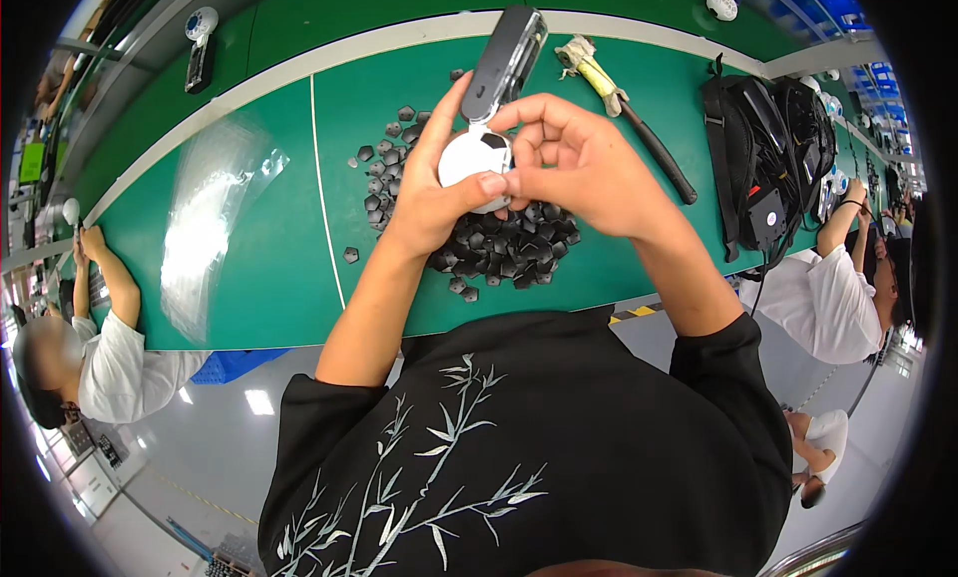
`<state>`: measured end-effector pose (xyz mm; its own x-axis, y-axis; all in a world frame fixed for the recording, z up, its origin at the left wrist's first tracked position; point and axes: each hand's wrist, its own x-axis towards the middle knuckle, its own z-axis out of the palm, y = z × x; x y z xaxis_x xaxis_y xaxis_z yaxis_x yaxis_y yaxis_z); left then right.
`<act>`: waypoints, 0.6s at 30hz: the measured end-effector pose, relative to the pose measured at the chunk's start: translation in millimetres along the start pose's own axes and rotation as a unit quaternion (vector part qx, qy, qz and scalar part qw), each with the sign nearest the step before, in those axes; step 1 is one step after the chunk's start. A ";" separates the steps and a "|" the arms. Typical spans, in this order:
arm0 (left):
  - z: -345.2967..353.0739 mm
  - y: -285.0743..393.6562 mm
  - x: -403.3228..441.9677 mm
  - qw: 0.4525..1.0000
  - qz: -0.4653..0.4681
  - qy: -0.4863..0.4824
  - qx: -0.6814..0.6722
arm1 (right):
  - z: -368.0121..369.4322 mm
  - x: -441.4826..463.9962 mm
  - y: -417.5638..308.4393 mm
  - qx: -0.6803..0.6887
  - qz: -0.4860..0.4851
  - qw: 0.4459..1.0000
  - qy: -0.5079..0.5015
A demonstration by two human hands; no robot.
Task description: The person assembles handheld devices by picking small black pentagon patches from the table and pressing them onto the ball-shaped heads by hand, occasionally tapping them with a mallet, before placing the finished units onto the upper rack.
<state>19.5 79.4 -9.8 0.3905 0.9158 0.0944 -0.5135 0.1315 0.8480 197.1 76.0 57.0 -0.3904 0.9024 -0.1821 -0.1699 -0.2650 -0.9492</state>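
Grip of left hand (427, 193) clasps white round-headed, black-handled device (465, 161) — right hand (571, 163) at its edge — whether pinching anything, cannot tell.

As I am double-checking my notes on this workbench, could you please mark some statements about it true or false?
1. The left grip holds a white ball with a dark handle. True.
2. The black-handled tool lies left of the black pieces. False: the black-handled tool lies to their right.
3. Many small black pieces lie on the green table. True.
4. The clear plastic bag is under the backpack. False: the clear plastic bag and the backpack lie at opposite sides.
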 end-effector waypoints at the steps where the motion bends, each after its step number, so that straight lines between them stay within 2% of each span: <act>1: -0.5 0.6 -0.5 1.000 -0.006 -0.002 -0.014 | -1.7 0.2 0.2 0.025 -0.001 1.000 -0.007; 2: -1.0 1.4 -0.6 1.000 -0.008 -0.002 -0.016 | -5.6 0.8 1.2 0.026 0.001 1.000 -0.005; 4: -3.2 4.6 1.4 0.997 -0.016 0.006 -0.075 | -20.2 3.0 6.9 -0.111 -0.017 0.992 0.061; 6: -5.6 6.7 2.8 0.991 -0.024 0.015 -0.134 | -30.5 2.6 15.4 -0.245 -0.033 0.961 0.124; 7: -7.0 6.8 2.7 0.990 -0.025 0.015 -0.135 | -31.6 0.9 20.4 -0.245 -0.032 0.961 0.125; 9: -10.2 7.6 3.1 0.990 -0.018 0.009 -0.138 | -32.5 -3.0 32.3 -0.391 -0.051 0.911 0.119; 11: -10.5 7.7 4.7 0.990 -0.011 0.000 -0.140 | -34.2 -6.2 45.0 -0.528 -0.069 0.839 0.113; 12: -7.6 7.2 5.5 0.990 -0.012 -0.002 -0.141 | -35.2 -5.9 53.1 -0.528 -0.068 0.839 0.115; 16: 13.8 7.2 5.7 0.990 0.067 0.100 -0.068 | -34.2 4.4 83.8 -0.609 -0.233 0.746 0.135; 17: 14.8 8.7 4.5 0.991 0.066 0.097 -0.067 | -33.2 4.8 83.4 -0.609 -0.234 0.745 0.138; 18: 14.2 11.1 2.7 0.990 0.074 0.118 -0.007 | -32.6 5.2 82.4 -0.647 -0.235 0.717 0.111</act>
<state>25.7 77.9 7.2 0.1208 0.9884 0.0916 -0.5632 -0.0078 0.8263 210.6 70.0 -30.5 -0.3875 0.8584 0.3360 0.8019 0.4937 -0.3364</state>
